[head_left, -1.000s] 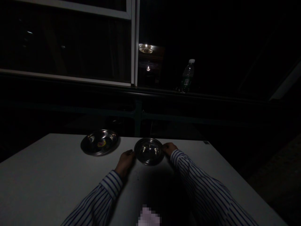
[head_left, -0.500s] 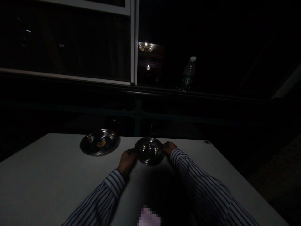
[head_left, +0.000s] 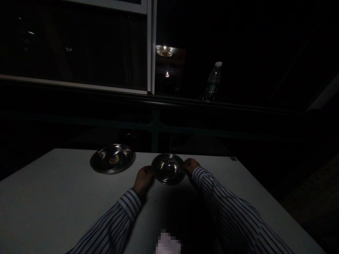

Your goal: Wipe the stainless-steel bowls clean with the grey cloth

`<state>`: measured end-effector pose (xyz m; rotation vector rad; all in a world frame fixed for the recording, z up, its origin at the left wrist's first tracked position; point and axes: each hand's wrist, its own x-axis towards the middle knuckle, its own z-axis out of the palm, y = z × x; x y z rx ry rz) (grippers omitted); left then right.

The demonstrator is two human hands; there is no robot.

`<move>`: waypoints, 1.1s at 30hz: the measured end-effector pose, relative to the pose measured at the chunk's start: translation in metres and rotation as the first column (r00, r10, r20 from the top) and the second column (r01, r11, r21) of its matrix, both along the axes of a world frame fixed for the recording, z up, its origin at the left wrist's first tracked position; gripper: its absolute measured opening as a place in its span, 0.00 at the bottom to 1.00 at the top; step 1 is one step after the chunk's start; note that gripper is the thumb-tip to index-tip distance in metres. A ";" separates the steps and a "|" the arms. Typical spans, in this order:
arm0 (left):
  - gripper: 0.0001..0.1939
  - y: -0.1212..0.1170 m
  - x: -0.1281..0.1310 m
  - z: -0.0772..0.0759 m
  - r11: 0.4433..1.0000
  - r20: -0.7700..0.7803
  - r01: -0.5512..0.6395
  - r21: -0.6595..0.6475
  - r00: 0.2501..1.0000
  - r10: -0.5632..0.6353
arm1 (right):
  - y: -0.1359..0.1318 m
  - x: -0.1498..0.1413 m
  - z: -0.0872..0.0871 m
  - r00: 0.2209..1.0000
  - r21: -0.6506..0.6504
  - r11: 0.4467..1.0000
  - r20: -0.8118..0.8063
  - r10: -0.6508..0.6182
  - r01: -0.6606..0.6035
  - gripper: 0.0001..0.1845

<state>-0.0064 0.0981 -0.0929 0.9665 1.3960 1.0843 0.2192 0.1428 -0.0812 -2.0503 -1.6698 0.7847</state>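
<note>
the bowl [head_left: 168,169] seemingly rests on a table [head_left: 66,197] near a window [head_left: 92,49].

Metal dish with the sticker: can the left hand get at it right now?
Likely yes: the metal dish sits just beyond the left hand, with nothing visible between. But that hand seems to pinch the smaller bowl's rim, so it would need to let go.

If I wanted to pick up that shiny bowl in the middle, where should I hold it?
Probably by the rim, at two opposite points, coming in from the left and right. The bowl is round and open side up, so opposite holds should balance it best. The left grip and right grip are at those sides.
</note>
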 end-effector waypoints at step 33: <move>0.18 0.022 0.085 0.000 0.934 0.163 0.356 -0.028 0.923 -0.347 | -0.026 0.107 0.000 0.883 -0.136 0.968 -0.398 -0.250 0.212 0.11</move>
